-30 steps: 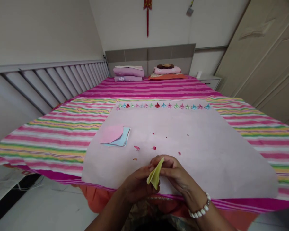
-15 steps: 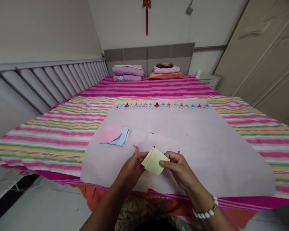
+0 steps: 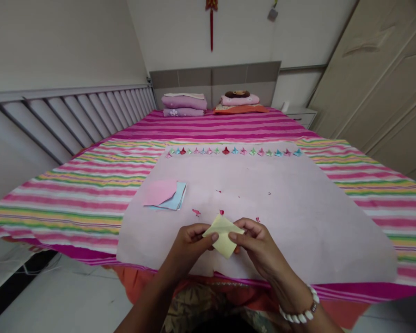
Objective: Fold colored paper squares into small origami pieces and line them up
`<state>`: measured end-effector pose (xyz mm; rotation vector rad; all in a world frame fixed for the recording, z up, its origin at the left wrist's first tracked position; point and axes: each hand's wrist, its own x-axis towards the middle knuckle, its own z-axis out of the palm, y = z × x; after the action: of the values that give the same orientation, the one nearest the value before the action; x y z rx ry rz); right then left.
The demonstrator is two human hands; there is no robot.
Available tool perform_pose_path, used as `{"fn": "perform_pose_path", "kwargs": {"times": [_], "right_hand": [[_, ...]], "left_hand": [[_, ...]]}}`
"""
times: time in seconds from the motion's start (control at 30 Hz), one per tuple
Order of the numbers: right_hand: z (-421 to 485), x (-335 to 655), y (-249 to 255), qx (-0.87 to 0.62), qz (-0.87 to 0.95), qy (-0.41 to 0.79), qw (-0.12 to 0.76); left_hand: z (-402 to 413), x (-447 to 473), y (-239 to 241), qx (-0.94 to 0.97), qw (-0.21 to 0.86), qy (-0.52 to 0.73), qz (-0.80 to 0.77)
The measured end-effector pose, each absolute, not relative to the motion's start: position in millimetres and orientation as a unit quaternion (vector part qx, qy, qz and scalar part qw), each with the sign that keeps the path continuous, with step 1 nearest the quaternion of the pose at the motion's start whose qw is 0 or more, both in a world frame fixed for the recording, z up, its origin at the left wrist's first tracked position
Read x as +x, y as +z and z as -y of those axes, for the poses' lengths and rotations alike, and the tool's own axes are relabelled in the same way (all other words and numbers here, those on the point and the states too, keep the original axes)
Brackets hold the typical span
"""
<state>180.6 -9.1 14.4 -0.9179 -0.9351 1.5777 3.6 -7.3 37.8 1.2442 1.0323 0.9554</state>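
Note:
Between my two hands is a yellow sheet of origami paper (image 3: 223,243), folded into a small diamond with one corner toward me. My left hand (image 3: 194,240) is closed on its left corner, thumb lying on top. On the right corner, my right hand (image 3: 254,238) pinches the paper between thumb and fingers; a beaded bracelet (image 3: 300,314) circles that wrist. The undersides of the paper and some fingertips are hidden. Just beyond the paper lie small red scraps (image 3: 196,212) on a large pale sheet (image 3: 280,249).
A stack of pink and blue paper (image 3: 161,193) lies to the left. Along the pale sheet's far edge runs a row of several small folded paper pieces (image 3: 225,151). Striped bedding (image 3: 72,196) surrounds the sheet, with folded quilts (image 3: 183,102) by the headboard.
My left hand has shifted from the side of the yellow paper to put its thumb on top. The paper's loose layers now lie together as a flatter diamond.

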Motion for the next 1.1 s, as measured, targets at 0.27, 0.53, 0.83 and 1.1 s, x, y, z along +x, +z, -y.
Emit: {"fn": "perform_pose_path", "kwargs": {"times": [0.27, 0.53, 0.83, 1.1], "right_hand": [[9.6, 184.7, 15.3, -0.354, 0.404, 0.655, 0.531], [10.5, 185.9, 18.2, -0.338, 0.420, 0.656, 0.528], [8.7, 184.1, 20.8, -0.357, 0.448, 0.637, 0.516], [9.7, 179.7, 24.7, -0.416, 0.503, 0.596, 0.468]], "left_hand": [[6.5, -4.2, 33.7, 0.569, 0.571, 0.420, -0.417], [8.5, -8.4, 41.4, 0.664, 0.496, 0.411, -0.379], [7.0, 2.9, 29.8, 0.672, 0.413, 0.457, -0.410], [14.1, 6.9, 31.0, 0.620, 0.464, 0.456, -0.439]]}}
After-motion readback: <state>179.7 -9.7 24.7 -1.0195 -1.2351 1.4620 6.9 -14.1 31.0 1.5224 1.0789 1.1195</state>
